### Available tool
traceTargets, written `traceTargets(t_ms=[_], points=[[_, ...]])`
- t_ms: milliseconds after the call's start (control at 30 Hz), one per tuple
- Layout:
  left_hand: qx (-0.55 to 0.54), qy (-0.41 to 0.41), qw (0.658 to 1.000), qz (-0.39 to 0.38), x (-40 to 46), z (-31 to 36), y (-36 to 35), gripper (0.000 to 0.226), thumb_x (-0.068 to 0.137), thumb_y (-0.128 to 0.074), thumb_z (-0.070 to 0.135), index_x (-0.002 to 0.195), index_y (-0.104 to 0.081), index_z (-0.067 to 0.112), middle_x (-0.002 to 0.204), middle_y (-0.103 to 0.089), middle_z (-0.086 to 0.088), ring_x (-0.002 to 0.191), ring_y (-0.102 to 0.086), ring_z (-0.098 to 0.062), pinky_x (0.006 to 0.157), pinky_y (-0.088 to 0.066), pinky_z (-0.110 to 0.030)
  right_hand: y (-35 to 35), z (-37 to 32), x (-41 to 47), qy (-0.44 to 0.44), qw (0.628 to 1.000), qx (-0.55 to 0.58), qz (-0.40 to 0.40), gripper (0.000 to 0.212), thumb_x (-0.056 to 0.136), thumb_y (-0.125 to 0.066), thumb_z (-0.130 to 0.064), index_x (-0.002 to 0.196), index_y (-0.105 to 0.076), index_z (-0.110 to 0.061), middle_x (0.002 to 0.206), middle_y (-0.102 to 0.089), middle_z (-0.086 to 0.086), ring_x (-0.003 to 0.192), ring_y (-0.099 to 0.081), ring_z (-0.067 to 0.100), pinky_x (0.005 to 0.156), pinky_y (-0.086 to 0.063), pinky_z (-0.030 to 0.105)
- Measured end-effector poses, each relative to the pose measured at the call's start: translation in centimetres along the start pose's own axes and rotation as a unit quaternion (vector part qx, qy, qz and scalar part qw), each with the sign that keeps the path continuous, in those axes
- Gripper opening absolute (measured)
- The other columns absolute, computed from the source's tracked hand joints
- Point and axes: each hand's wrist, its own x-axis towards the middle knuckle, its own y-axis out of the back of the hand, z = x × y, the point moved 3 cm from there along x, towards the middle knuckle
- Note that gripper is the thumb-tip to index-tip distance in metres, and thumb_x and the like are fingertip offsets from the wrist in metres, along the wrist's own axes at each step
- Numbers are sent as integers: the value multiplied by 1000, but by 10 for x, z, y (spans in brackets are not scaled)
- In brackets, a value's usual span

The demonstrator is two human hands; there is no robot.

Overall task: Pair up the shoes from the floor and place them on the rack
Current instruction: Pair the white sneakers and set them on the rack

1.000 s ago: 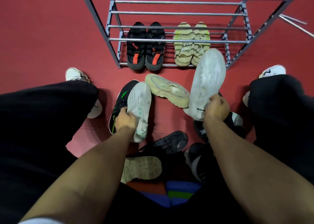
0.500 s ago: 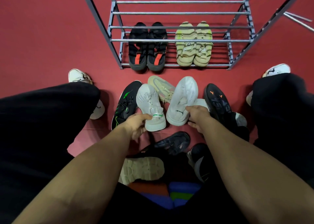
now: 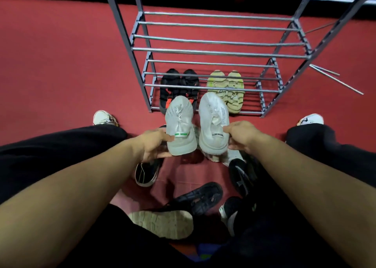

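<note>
Two white sneakers are held side by side above the floor, toes pointing at the rack. My left hand (image 3: 154, 145) grips the heel of the left white sneaker (image 3: 180, 125), which has a green-striped tab. My right hand (image 3: 241, 136) grips the heel of the right white sneaker (image 3: 213, 121). The grey metal shoe rack (image 3: 213, 52) stands straight ahead. On its bottom shelf sit a pair of black sandals with orange marks (image 3: 179, 84) and a pair of pale green sandals (image 3: 230, 88). The upper shelves hold nothing.
Loose shoes lie on the red floor between my legs: a black sneaker (image 3: 146, 172), a black sandal (image 3: 199, 198), a sole-up beige shoe (image 3: 162, 223), black sneakers at right (image 3: 240, 176). My own white shoes (image 3: 103, 118) flank the scene. Loose metal rods (image 3: 335, 80) lie right of the rack.
Both hands have lifted the two white sneakers off the floor and brought them together upright. The view has tilted up, showing more of the rack.
</note>
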Motion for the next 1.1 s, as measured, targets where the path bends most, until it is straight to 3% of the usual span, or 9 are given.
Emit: traceTargets(t_ms=[167,300,467,533,633,767,833,933,1100], points=[[-26,-6,996,85,16,-38,-1,33,85,-56,-8,108,-61,15,106,-69,-15,88,-66,-32,79,-56,-48,-6,41,0,-49,998,1,26,12,91,-56,-10,81,-60,-13,88,-69,11,74,-64,23,67,-58,38],[24,26,992,118,32,-75,-6,43,85,-61,-3,124,-54,13,97,-69,-12,72,-64,-27,71,-56,-44,-6,77,10,-80,996,-16,37,8,89,-57,-9,85,-64,-11,86,-68,12,71,-63,24,52,-52,28],[86,26,986,143,50,-90,-5,46,83,-60,-7,127,-53,6,92,-67,-14,59,-60,-21,43,-47,-23,-6,110,35,-99,989,-100,49,29,80,-57,-6,108,-63,-5,104,-63,18,91,-64,39,74,-59,54],[215,10,957,193,56,-87,-3,42,85,-62,5,126,-55,4,91,-65,-13,68,-62,-25,56,-51,-24,-12,123,53,-92,989,-105,40,35,77,-57,-9,111,-63,-6,109,-64,17,94,-64,39,77,-58,53],[456,-45,846,274,56,-78,-14,48,88,-57,38,130,-54,15,128,-57,-14,115,-53,-35,99,-43,-38,-27,115,49,-69,994,-81,21,27,80,-57,-10,105,-64,-18,101,-69,8,90,-67,29,76,-60,45],[159,54,984,55,61,-85,-72,44,89,-55,55,109,-63,17,98,-70,-4,79,-64,-20,67,-55,-31,-42,102,56,-56,998,-14,-39,35,91,-53,-9,122,-61,-22,109,-67,3,88,-65,19,76,-59,35],[133,50,988,59,69,-87,-86,39,88,-60,47,102,-63,11,78,-66,-7,59,-59,-20,49,-48,-26,-43,97,65,-69,995,-4,-66,33,94,-50,-22,124,-62,-22,116,-66,5,100,-65,23,80,-59,40],[61,24,991,118,81,-89,-86,23,91,-60,33,88,-61,10,73,-59,-11,58,-49,-24,53,-40,-30,-29,90,86,-33,992,-116,-40,35,96,-43,-39,120,-62,-21,117,-66,6,103,-64,28,80,-57,39],[34,33,991,124,87,-97,-76,16,91,-61,30,96,-67,15,83,-67,-6,67,-58,-22,48,-47,-25,-2,102,134,71,882,-466,-7,41,90,-49,-11,132,-51,-11,136,-53,15,123,-51,35,100,-45,43]])
